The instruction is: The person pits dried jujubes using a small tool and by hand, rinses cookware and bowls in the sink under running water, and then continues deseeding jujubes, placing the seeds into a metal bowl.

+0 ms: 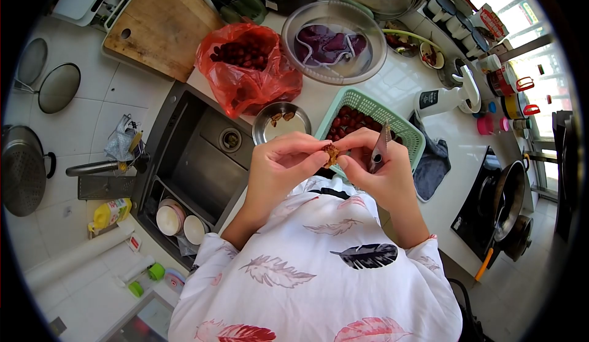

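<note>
My left hand pinches a torn-open red date, its brownish-yellow flesh showing. From the other side, the thumb and forefinger of my right hand also touch the date. Tucked in the right hand is a pair of scissors, blades pointing up and handles mostly hidden by the fingers. Behind the hands stands a green plastic basket holding dark red dates. A metal bowl with a few brown pieces in it sits just beyond my left hand.
A red plastic bag of dates and a clear basin with purple cloth stand farther back. The sink lies left, with bowls in it. On the right are a spray bottle, a dark cloth and a pan.
</note>
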### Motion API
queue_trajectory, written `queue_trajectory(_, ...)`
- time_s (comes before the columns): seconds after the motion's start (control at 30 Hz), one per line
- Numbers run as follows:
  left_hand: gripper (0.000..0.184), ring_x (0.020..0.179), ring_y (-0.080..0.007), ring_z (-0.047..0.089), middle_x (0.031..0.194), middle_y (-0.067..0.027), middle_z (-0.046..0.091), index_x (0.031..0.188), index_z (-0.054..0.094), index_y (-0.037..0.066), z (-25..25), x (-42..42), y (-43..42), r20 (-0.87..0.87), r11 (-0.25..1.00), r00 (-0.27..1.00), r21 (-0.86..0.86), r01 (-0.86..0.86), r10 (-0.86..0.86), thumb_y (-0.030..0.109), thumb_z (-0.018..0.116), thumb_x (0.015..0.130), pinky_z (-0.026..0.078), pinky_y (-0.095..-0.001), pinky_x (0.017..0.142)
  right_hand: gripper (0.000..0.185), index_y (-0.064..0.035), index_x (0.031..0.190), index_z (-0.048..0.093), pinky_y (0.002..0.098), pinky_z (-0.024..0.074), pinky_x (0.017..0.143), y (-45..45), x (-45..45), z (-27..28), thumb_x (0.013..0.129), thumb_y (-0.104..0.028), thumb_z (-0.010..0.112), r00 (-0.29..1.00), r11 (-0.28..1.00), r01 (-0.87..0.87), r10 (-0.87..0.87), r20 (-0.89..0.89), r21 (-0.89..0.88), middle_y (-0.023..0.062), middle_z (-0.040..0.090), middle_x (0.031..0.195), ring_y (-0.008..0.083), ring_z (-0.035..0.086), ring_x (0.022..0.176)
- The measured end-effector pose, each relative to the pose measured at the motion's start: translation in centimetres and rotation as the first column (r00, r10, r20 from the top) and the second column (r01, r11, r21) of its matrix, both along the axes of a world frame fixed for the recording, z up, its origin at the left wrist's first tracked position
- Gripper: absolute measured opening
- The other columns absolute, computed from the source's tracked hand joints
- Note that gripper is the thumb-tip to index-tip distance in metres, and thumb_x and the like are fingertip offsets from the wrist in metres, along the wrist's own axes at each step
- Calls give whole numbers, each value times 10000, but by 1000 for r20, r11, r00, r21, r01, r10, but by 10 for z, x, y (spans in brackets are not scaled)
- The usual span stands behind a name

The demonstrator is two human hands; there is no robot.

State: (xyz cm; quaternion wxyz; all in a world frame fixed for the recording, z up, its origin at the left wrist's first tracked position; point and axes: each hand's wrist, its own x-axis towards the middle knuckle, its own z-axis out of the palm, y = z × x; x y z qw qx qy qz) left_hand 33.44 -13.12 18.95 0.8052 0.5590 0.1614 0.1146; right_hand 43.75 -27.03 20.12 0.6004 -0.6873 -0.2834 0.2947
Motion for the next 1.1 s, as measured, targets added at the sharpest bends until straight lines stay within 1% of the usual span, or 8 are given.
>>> queue_trajectory(0.3, 175, 824, -139, 582, 930, -107, 601, 921, 630, -42, -9, 0, -7, 148, 994, 984, 26, -106, 101, -60, 619, 748, 471, -226, 730, 186, -17, 800, 562, 242, 395, 479, 10, -16, -1, 649, 16, 665, 945, 989, 143, -151, 291, 48, 44, 524, 721, 107, 489, 557)
queue_trajectory(0.37, 179, 797, -128, 587, 894, -102, 617, 892, 648, -20, -12, 0, -8, 192, 924, 975, 341, -174, 112, -55, 645, 716, 469, -220, 702, 183, -9, 784, 547, 254, 408, 486, 10, -16, -2, 645, 16, 664, 944, 988, 151, -157, 290, 45, 57, 521, 714, 131, 507, 568)
queue_trajectory(0.47, 185, 749, -113, 592, 844, -97, 632, 864, 660, -3, -11, 1, -8, 177, 823, 979, 538, -181, 100, -51, 664, 685, 471, -215, 665, 186, 2, 732, 498, 264, 407, 479, 12, -15, -5, 632, 21, 653, 896, 989, 146, -138, 423, 13, 74, 509, 683, 162, 502, 558)
queue_trajectory(0.6, 190, 713, -106, 595, 803, -86, 638, 856, 666, 11, -13, 3, -8, 211, 787, 971, 577, -218, 114, -50, 663, 675, 469, -212, 634, 183, 5, 686, 446, 272, 405, 479, 13, -13, -15, 625, 11, 618, 911, 981, 180, -137, 388, -78, 88, 490, 612, 175, 476, 516)
queue_trajectory(0.7, 185, 724, -110, 597, 821, -87, 629, 863, 662, -3, -14, 3, -6, 186, 853, 980, 497, -162, 77, -64, 641, 689, 477, -211, 637, 152, 10, 685, 457, 251, 391, 477, 10, -8, -10, 637, 3, 600, 963, 988, 120, -93, 255, -94, 88, 490, 587, 148, 445, 489)
queue_trajectory(0.77, 162, 760, -112, 596, 843, -82, 618, 874, 650, -28, -14, 3, -3, 84, 977, 996, 206, -52, 35, -61, 613, 720, 485, -209, 680, 120, 15, 687, 473, 223, 368, 473, 8, -3, -7, 648, 3, 586, 992, 999, -2, 8, 125, -55, 63, 492, 572, 107, 423, 492)
queue_trajectory(0.87, 147, 788, -116, 593, 867, -81, 607, 894, 636, -52, -11, 2, 1, -35, 997, 999, 68, 21, -18, -39, 601, 751, 486, -215, 729, 90, 15, 708, 508, 203, 354, 474, 5, 1, -10, 665, -9, 583, 998, 996, -63, 65, 25, -60, 28, 494, 572, 69, 430, 512)
queue_trajectory(1.1, 153, 813, -122, 592, 899, -89, 611, 931, 627, -46, 6, -3, 1, -45, 998, 998, -45, 39, -41, -18, 581, 789, 481, -233, 757, 56, 9, 775, 574, 181, 336, 475, -1, -2, 1, 720, -1, 581, 954, 996, 6, 20, -298, 87, -28, 523, 615, 20, 432, 531)
